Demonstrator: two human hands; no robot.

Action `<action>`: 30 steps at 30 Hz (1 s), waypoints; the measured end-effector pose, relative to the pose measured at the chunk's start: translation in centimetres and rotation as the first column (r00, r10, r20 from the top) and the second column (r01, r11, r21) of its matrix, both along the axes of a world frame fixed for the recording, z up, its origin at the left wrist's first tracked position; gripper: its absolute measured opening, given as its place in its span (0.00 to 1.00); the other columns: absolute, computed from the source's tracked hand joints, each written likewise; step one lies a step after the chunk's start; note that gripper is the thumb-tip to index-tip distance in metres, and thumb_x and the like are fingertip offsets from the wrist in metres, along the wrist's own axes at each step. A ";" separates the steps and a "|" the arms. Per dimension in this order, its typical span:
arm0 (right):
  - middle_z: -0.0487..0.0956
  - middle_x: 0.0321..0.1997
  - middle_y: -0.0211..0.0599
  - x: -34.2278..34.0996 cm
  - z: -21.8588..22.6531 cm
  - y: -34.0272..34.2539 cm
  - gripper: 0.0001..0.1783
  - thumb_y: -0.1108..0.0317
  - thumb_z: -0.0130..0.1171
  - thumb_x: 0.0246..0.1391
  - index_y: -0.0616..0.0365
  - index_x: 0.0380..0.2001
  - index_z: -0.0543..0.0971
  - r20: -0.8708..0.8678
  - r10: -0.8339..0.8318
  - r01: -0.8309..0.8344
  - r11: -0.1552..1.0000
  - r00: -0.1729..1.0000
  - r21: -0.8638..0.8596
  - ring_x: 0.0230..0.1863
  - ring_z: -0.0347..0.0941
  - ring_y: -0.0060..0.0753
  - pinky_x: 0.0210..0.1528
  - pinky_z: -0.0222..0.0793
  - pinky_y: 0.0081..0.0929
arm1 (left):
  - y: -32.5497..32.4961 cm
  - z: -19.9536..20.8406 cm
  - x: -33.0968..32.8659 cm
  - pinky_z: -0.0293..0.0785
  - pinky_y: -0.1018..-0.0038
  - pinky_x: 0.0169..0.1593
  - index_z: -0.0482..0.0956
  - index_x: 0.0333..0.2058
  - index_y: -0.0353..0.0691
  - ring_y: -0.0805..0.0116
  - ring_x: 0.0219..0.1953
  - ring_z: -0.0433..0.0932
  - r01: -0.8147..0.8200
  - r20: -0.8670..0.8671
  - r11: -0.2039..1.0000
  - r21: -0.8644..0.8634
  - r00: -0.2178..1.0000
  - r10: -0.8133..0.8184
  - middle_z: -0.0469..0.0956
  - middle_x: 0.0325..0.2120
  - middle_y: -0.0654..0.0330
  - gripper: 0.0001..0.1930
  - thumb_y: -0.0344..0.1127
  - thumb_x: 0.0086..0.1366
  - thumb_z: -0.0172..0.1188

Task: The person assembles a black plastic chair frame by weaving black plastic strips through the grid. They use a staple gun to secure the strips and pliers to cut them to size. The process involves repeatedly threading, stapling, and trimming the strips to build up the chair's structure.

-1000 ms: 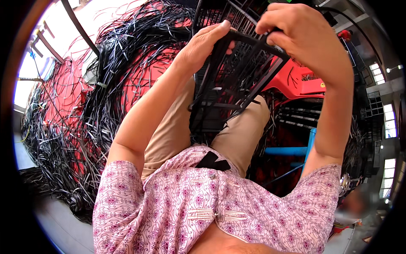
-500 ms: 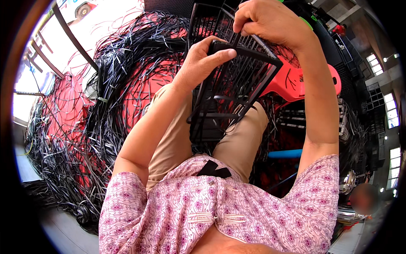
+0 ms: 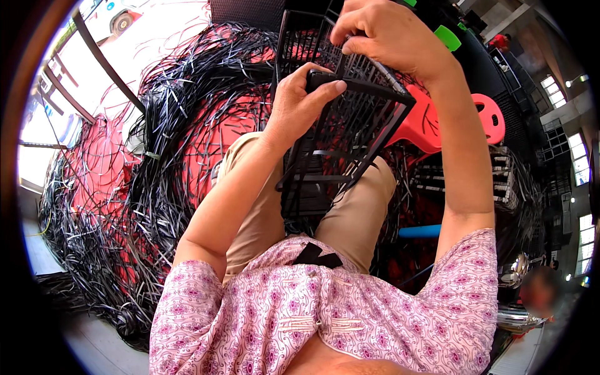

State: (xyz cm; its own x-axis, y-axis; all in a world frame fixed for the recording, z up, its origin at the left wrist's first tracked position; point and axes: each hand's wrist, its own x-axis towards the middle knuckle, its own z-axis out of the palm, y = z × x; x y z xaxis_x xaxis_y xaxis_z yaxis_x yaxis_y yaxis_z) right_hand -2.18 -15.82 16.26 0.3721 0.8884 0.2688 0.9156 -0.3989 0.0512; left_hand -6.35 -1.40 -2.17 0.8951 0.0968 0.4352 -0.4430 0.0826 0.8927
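Note:
A black frame (image 3: pixel 381 140) with strips woven across its sides stands tilted between my knees. My left hand (image 3: pixel 300 100) grips the frame's near top corner, thumb laid along the bar and fingers around its far side. Above that bar, my right hand (image 3: pixel 387 31) pinches a flat black strip (image 3: pixel 341 65) that runs upright from the bar to the fingertips. Further loose strips hang inside the frame and below it. The far fingers of my right hand are partly cut off by the upper edge of the view.
Heaped black strips (image 3: pixel 181 94) cover a red sheet (image 3: pixel 219 122) on the left. Right of the frame is a red plastic stool (image 3: pixel 431 122), with a blue rod (image 3: pixel 420 231) nearer me. A dark woven panel (image 3: pixel 247 14) stands at the back; a person (image 3: pixel 500 42) is far right.
My right hand has shifted slightly left and down, still pinching the strip. My left hand and the frame's top have dropped a little in view.

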 end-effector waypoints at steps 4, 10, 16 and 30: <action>0.76 0.37 0.32 -2.5 -1.3 -0.4 0.11 0.71 0.69 0.52 0.57 0.39 0.81 0.119 -0.108 0.012 0.786 0.987 0.619 0.33 0.77 0.29 0.36 0.72 0.28 | 0.4 -0.5 0.3 0.63 0.79 0.24 0.79 0.37 0.34 0.83 0.20 0.67 -0.016 0.001 0.999 0.044 1.000 0.016 0.71 0.17 0.70 0.17 0.43 0.62 0.70; 0.61 0.64 0.40 -1.4 -5.4 -5.6 0.32 0.72 0.70 0.50 0.59 0.58 0.70 0.417 -0.281 -0.325 0.321 0.864 0.890 0.60 0.64 0.30 0.42 0.76 0.22 | 0.1 -0.3 0.3 0.62 0.79 0.25 0.79 0.36 0.34 0.83 0.21 0.66 -0.016 0.027 1.000 0.026 1.000 0.015 0.71 0.17 0.71 0.17 0.43 0.61 0.70; 0.77 0.47 0.40 -1.3 -8.1 -7.0 0.24 0.60 0.62 0.64 0.64 0.55 0.71 -0.305 0.023 0.303 0.080 0.952 0.950 0.48 0.78 0.32 0.46 0.79 0.30 | 0.1 -0.1 0.2 0.62 0.79 0.24 0.80 0.36 0.34 0.83 0.21 0.66 0.017 -0.009 0.999 0.038 1.000 -0.017 0.71 0.18 0.71 0.17 0.43 0.61 0.70; 0.63 0.71 0.57 1.5 -10.2 -2.2 0.40 0.48 0.64 0.60 0.61 0.66 0.65 -0.286 0.958 0.587 0.242 -0.019 0.773 0.72 0.59 0.56 0.68 0.65 0.54 | 0.2 -0.1 0.5 0.64 0.79 0.26 0.79 0.34 0.34 0.83 0.22 0.66 0.021 -0.003 1.000 -0.012 1.000 -0.021 0.70 0.18 0.71 0.16 0.43 0.61 0.69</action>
State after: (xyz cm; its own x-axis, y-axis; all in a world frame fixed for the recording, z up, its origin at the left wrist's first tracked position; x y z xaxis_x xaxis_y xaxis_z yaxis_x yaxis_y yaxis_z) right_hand -0.73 -17.98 6.05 0.7320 0.5303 0.4276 -0.2101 0.7728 -0.5988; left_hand -5.82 -1.22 -2.25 0.8985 0.0829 0.4310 -0.4379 0.1024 0.8932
